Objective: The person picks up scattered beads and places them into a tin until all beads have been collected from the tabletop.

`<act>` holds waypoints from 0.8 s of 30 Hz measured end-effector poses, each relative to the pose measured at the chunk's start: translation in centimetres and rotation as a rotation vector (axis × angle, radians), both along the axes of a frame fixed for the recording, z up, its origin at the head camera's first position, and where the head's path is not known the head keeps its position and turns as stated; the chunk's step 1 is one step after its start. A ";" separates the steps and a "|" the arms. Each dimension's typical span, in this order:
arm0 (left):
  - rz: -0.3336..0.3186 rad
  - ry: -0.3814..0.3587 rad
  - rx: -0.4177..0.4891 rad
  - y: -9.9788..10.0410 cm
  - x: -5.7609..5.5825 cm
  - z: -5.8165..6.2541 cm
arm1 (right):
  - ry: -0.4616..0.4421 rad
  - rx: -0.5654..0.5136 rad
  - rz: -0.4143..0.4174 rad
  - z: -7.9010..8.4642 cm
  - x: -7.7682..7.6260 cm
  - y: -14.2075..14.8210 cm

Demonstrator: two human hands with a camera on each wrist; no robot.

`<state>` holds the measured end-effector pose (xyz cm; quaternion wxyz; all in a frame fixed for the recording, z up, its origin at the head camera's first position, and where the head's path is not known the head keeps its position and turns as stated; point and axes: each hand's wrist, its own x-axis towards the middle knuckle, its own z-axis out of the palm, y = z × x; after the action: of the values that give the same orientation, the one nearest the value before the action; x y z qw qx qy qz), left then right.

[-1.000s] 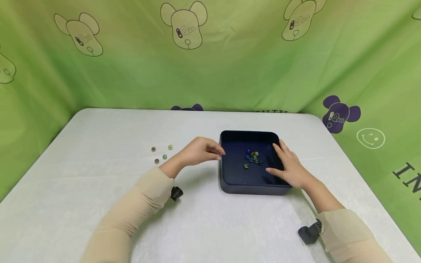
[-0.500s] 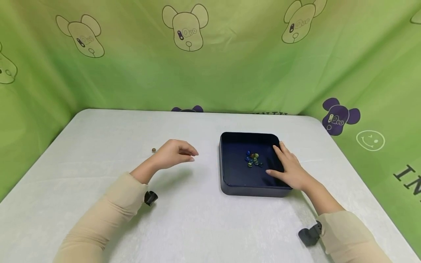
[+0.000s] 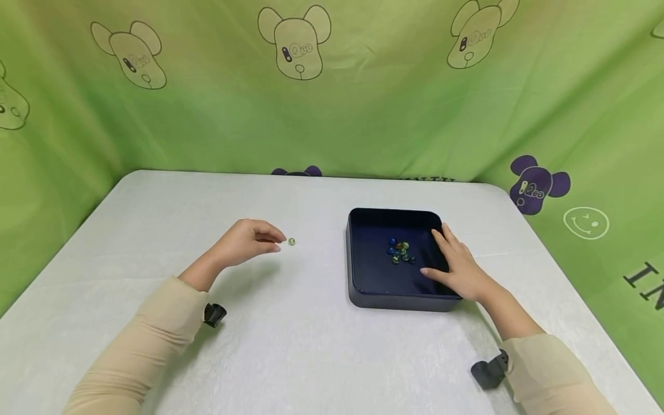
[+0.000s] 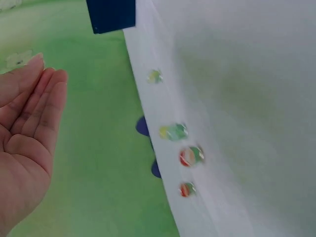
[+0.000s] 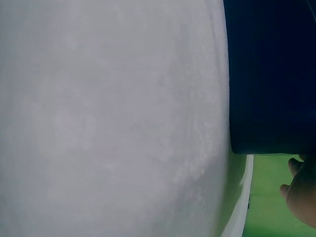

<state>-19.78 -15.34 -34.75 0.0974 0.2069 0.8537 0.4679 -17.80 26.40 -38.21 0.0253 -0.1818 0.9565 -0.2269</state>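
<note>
In the head view my left hand (image 3: 249,241) is held above the table, its fingers loosely bent. Just right of its fingertips shows a yellow-green glass marble (image 3: 291,241). The left wrist view shows nothing between the thumb and fingers, and several marbles on the table, among them a red and green marble (image 4: 191,156). My right hand (image 3: 459,265) rests over the right wall of a square dark blue tray (image 3: 370,300), thumb and index finger reaching inside. On the tray floor lies a cluster of marbles, one of them a blue marble (image 3: 392,241).
Both the marbles and the tray stand on a white cloth-covered table (image 3: 311,357). A green printed curtain (image 3: 373,127) hangs behind and at the sides. Black devices sit at both cuffs, such as the right wrist device (image 3: 490,372).
My left hand has moved left from the tray's rim, covering marbles at the left and uncovering one by its fingertips. A marble in the tray has rolled right toward the cluster. My right hand stays.
</note>
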 end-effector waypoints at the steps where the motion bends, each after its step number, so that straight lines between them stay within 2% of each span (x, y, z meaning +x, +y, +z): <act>1: 0.007 -0.005 -0.008 -0.2 0.0 -0.1 | -0.002 0.000 -0.001 0.0 0.0 0.0; 9: 0.056 -0.045 -0.052 -1.9 -0.3 -1.0 | -0.009 -0.003 0.000 0.0 0.1 0.1; 16: 0.078 0.009 -0.160 -3.2 -0.7 -1.6 | -0.003 -0.002 0.007 0.2 -0.1 0.0; 24: 0.085 0.037 -0.281 -4.3 -1.3 -2.2 | -0.010 -0.007 0.004 0.1 0.0 0.0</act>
<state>-21.10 -19.63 -36.99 0.0897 0.1632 0.9205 0.3434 -17.81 26.37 -38.11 0.0298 -0.1827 0.9552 -0.2309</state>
